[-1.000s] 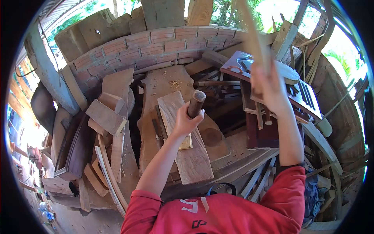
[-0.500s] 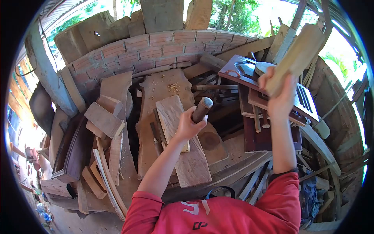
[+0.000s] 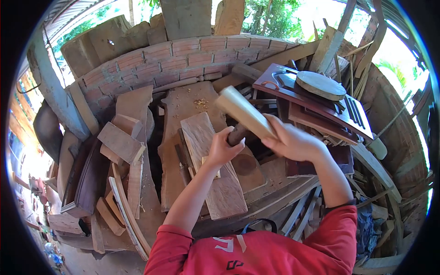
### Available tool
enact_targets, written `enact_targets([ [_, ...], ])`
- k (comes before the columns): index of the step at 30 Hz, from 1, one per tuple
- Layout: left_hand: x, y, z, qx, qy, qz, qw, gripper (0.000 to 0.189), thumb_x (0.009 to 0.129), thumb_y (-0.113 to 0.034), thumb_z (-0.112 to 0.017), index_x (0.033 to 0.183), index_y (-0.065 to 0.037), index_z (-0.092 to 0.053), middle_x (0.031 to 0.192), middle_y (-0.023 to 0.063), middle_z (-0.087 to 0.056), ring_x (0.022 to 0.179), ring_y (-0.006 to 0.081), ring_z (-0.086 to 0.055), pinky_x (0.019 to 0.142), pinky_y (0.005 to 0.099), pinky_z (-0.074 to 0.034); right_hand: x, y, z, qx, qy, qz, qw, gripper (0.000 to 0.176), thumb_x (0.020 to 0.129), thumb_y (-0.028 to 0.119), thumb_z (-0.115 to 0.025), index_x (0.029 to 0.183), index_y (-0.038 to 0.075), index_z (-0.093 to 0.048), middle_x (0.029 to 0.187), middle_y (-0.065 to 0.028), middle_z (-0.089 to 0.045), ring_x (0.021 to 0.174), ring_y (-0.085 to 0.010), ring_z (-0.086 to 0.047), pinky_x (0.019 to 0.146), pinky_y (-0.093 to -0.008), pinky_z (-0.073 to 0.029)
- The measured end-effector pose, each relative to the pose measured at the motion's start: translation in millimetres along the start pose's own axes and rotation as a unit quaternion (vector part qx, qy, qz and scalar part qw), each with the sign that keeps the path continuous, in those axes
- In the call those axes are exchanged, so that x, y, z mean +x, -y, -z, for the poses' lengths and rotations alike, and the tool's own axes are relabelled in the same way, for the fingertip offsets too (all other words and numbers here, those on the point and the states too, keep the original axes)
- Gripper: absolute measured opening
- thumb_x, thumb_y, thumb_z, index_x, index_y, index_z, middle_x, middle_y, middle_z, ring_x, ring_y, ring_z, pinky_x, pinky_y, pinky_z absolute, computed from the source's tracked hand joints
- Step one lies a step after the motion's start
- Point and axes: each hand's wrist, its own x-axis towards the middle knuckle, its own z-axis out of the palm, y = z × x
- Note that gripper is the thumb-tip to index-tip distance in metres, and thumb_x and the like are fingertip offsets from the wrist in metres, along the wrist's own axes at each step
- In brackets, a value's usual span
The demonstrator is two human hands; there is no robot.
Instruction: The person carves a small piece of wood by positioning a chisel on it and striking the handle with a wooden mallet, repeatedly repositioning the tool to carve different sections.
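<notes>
My left hand (image 3: pixel 224 146) is wrapped round the thick, dark wooden handle of a chisel (image 3: pixel 237 134), which is upright over a pale board with a rough, carved face (image 3: pixel 224 195); its blade is hidden below my fist. In my right hand (image 3: pixel 293 140) is a long, light wooden block (image 3: pixel 245 112), slightly blurred, its side overlapping the top of the chisel handle in this view. A small pale wood piece (image 3: pixel 217 173) lies on the board beneath my left wrist. Other slim hand tools (image 3: pixel 183 160) lie along the board's left edge.
A thick slab bench (image 3: pixel 176 123) carries wood shavings (image 3: pixel 200 104). To the left are stacked wood blocks (image 3: pixel 121 142) and curved strips. Dark varnished panels (image 3: pixel 275 82) bearing a round wooden disc (image 3: pixel 321 85) are piled at right. A low brick wall (image 3: pixel 183 52) stands behind.
My right hand has swung the wooden block down and left, from high at the right to the chisel's handle. My left hand and the board have hardly moved.
</notes>
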Motion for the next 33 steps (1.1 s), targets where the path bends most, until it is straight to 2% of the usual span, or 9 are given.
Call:
enact_targets([
  [2,0.2,9.3,0.0,-0.01,0.008,-0.011,1.0,0.018,0.067,-0.009,-0.064,0.077,-0.001,-0.053,0.06,0.0018,-0.048,0.059,0.0057,-0.043,0.054,0.0242,-0.039,-4.2,-10.2,9.2,-0.126,-0.034,0.007,0.991,0.056,0.084,0.036,-0.052,0.124,0.001,-0.034,0.08,-0.0187,-0.058,0.074,-0.0262,-0.059,0.067,-0.0345,-0.044],
  [3,0.2,13.5,-0.3,-0.023,0.018,-0.024,0.999,0.017,0.067,-0.009,-0.064,0.076,-0.001,-0.052,0.06,0.0017,-0.048,0.059,0.0056,-0.043,0.054,0.024,-0.039,-11.9,-4.9,24.3,-0.073,-0.018,-0.036,0.997,0.055,0.085,0.039,-0.048,0.124,0.003,-0.034,0.093,-0.0255,-0.057,0.088,-0.0399,-0.055,0.074,-0.0408,-0.043],
  [7,-1.3,2.2,2.1,-0.026,0.0,0.008,1.0,0.017,0.066,-0.008,-0.064,0.076,-0.001,-0.053,0.061,0.0018,-0.049,0.061,0.0056,-0.044,0.055,0.0235,-0.038,-7.9,-45.7,0.1,0.193,-0.215,0.04,0.957,0.05,0.086,0.031,-0.051,0.124,0.005,-0.035,0.089,-0.016,-0.058,0.076,-0.029,-0.058,0.067,-0.0375,-0.045],
  [10,-2.1,-3.4,4.3,-0.012,-0.001,0.009,1.0,0.017,0.065,-0.008,-0.063,0.077,-0.001,-0.053,0.062,0.002,-0.05,0.062,0.006,-0.044,0.057,0.0239,-0.039,-5.2,-53.3,-37.3,0.241,-0.212,-0.105,0.941,0.052,0.084,0.03,-0.053,0.126,0.006,-0.033,0.089,-0.0165,-0.058,0.08,-0.0281,-0.058,0.073,-0.0373,-0.045],
  [12,-2.1,-4.0,3.2,-0.052,0.004,0.004,0.999,0.013,0.071,-0.008,-0.063,0.08,-0.004,-0.055,0.067,-0.0058,-0.046,0.063,0.003,-0.04,0.055,0.0211,-0.034,-0.6,-67.6,-83.6,0.021,-0.21,-0.156,0.965,0.057,0.079,0.035,-0.056,0.124,0.008,-0.037,0.101,-0.0242,-0.057,0.092,-0.0394,-0.056,0.077,-0.0431,-0.045],
  [15,-0.7,9.3,3.2,-0.034,0.008,-0.026,0.999,0.014,0.07,-0.008,-0.064,0.08,-0.004,-0.055,0.067,-0.0059,-0.045,0.062,0.003,-0.04,0.055,0.021,-0.034,4.7,-103.9,-170.2,-0.053,-0.208,-0.16,0.963,0.054,0.076,0.037,-0.058,0.117,0.006,-0.043,0.094,-0.0201,-0.06,0.083,-0.037,-0.059,0.072,-0.0427,-0.047],
  [24,-2.4,-15.3,8.2,-0.053,-0.032,0.05,0.997,0.015,0.07,-0.008,-0.065,0.075,-0.005,-0.051,0.065,-0.0068,-0.042,0.062,0.003,-0.037,0.055,0.0209,-0.032,-3.9,-119.2,-246.7,-0.079,-0.207,-0.138,0.965,0.042,0.074,0.033,-0.062,0.106,0.008,-0.053,0.093,-0.0157,-0.061,0.083,-0.0295,-0.059,0.077,-0.0417,-0.042],
  [29,0.0,-12.9,7.0,-0.033,-0.037,0.055,0.997,0.016,0.07,-0.009,-0.066,0.075,-0.006,-0.05,0.066,-0.0069,-0.043,0.061,0.0029,-0.037,0.055,0.0208,-0.032,15.3,-130.5,-229.5,0.158,-0.292,-0.025,0.943,0.047,0.073,0.023,-0.066,0.113,0.005,-0.05,0.109,-0.0161,-0.055,0.101,-0.0289,-0.053,0.087,-0.0415,-0.038],
  [33,5.2,-12.8,1.4,-0.014,-0.007,0.072,0.997,0.02,0.068,-0.011,-0.068,0.081,-0.004,-0.054,0.07,-0.0059,-0.049,0.066,0.0032,-0.043,0.059,0.0217,-0.037,55.9,-102.0,-149.6,0.45,-0.203,0.088,0.866,0.076,0.071,0.029,-0.07,0.131,0.006,-0.03,0.127,-0.0104,-0.043,0.119,-0.0207,-0.039,0.095,-0.0389,-0.031],
])
